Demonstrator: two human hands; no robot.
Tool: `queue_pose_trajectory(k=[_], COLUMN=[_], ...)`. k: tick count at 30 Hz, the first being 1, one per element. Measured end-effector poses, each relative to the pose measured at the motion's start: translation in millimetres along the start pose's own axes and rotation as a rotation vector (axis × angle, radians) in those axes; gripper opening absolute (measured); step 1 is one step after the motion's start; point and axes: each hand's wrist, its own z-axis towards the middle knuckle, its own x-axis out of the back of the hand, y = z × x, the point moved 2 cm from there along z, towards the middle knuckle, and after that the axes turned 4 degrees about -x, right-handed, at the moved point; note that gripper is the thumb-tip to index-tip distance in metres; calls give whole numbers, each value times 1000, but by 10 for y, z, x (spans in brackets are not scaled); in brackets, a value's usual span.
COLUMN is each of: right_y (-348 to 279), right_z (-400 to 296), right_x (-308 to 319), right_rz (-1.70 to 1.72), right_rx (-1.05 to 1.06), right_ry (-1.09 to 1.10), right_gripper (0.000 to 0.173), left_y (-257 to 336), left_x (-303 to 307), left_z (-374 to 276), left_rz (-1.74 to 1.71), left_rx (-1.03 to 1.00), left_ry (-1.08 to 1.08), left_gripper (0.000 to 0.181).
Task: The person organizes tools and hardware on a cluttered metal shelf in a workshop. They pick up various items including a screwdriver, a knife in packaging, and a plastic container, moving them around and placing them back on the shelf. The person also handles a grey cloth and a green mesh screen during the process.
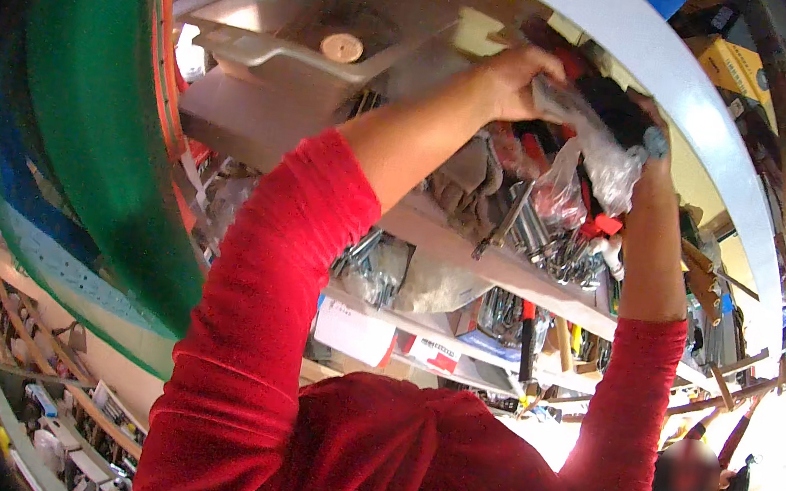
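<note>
Both my arms, in red sleeves, reach up to a crowded white shelf (410,222). My left hand (524,82) grips one end of a crumpled clear plastic bag (608,172), which hangs down between my forearms. At the bag's other side my right hand (656,126) is against a black item (609,106), its fingers mostly hidden. Blur leaves the kind of this black item unclear. Just below the hands, red-handled tools and a second clear plastic bag (560,195) lie on the shelf, with a pile of metal parts (569,262) near its edge.
A beige plastic tray (276,58) holding a round wooden disc (342,48) stands at left. Big green rolled sheeting (100,139) rises beside it. A white curved shelf edge (707,107) arches above my hands. Lower shelves hold white boxes (354,332). Another person (690,476) is at far right.
</note>
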Motion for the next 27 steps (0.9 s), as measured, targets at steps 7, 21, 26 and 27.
queue_pose_trajectory(k=[7,21,26,27], right_y=[52,528,569,594], right_z=[78,-60,11,24], right_x=[-231,-307,-348,-398], right_rz=[172,-168,-383,-357], right_rx=[-40,-174,-127,-140], right_ry=[-47,-78,-58,-107], right_gripper=[31,36,48,49], left_y=[162,-229,-156,-140], left_x=[-50,683,535,538], left_z=[-134,-658,-839,-882], left_rz=[50,1236,1042,1045], left_rx=[-37,-672,-519,-516], left_ry=[260,111,198,204], left_gripper=[10,43,35,34])
